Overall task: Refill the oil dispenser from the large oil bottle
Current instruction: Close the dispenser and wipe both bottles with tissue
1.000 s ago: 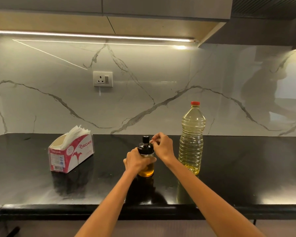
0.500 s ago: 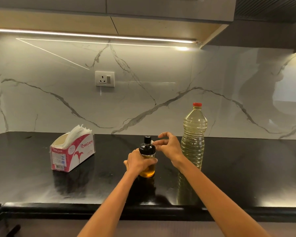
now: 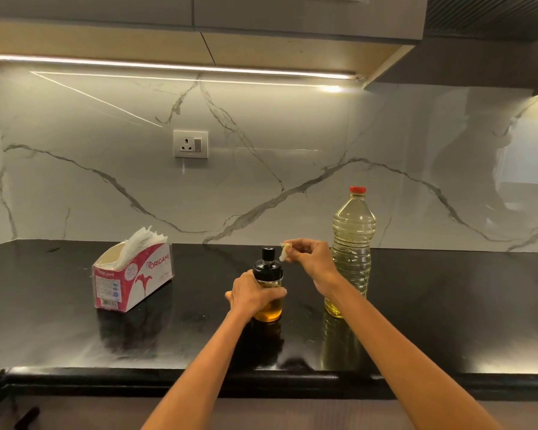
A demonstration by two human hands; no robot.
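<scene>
The small glass oil dispenser with a black cap (image 3: pixel 267 285) is gripped around its body by the left hand (image 3: pixel 253 294), fingers wrapped across the near side, thumb to the left, forearm stretched out from the near edge. A small pale scrap, possibly tissue or a seal (image 3: pixel 284 251), is pinched between thumb and fingertips of the right hand (image 3: pixel 312 259), which is held raised just right of the dispenser's cap, wrist bent. The dispenser is stood on the glossy black countertop (image 3: pixel 75 336), amber oil low inside. Just to the right, partly behind the right wrist, the tall clear plastic oil bottle with a red cap (image 3: pixel 353 237) is stood upright. Farther left, a red-and-white tissue box (image 3: pixel 132 279) is seen.
</scene>
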